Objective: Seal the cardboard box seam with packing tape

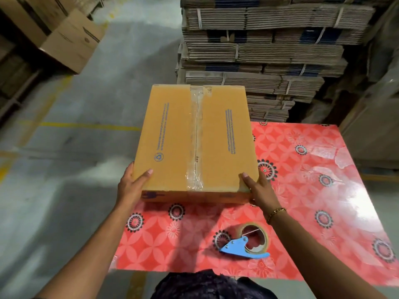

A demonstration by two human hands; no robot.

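A closed brown cardboard box [172, 137] sits at the left part of the table, overhanging its left edge. A strip of clear packing tape [196, 134] runs along the box's centre seam from far edge to near edge. My left hand [131, 186] grips the box's near left corner, thumb on top. My right hand [259, 188] grips the near right corner the same way; a gold bracelet is on that wrist. A roll of clear tape in a blue dispenser [248, 242] lies on the table near me, apart from both hands.
The table [313, 190] carries a red flowered cover with glare at right. A tall stack of flattened, strapped cartons [259, 50] stands behind it. Assembled boxes [71, 39] sit at far left. Grey concrete floor with yellow lines [86, 126] lies to the left.
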